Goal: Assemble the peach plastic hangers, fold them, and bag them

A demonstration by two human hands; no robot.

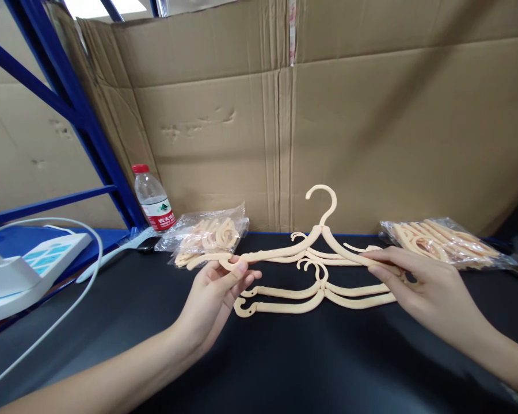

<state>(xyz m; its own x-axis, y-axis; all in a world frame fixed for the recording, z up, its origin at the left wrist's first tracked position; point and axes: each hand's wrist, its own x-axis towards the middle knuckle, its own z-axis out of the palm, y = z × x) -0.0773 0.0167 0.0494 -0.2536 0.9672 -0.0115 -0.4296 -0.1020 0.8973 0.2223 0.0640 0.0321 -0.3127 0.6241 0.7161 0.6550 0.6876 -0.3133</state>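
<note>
While both hands are raised over the black table (242, 368), they hold a cream hanger (285, 251) between them, in the middle of the head view. Its long axis runs from side to side, nearly level across the view, with its two arms sloping down from the central joint. The hook (334, 201) points up, away from the person, and its open side faces left. The left hand (218, 290) pinches the hanger near its left end, thumb over the curled part and fingers beneath, with the tip jutting out past the hand. The right hand (423, 282) grasps the right end, its fingers closed over the arm and covering part of it. Just below the held hanger in the view, more cream hangers (285, 307) lie on the table, their long axes also running side to side; others show partly behind it. Farther back on the left is a clear bag of cream parts (211, 233), beside a red-capped bottle (153, 198); a second clear bag (449, 241) lies at the right. A white power strip (38, 276) and a white cable (95, 270) are at the left, near a blue frame (84, 123). Cardboard (220, 126) stands behind the table.
</note>
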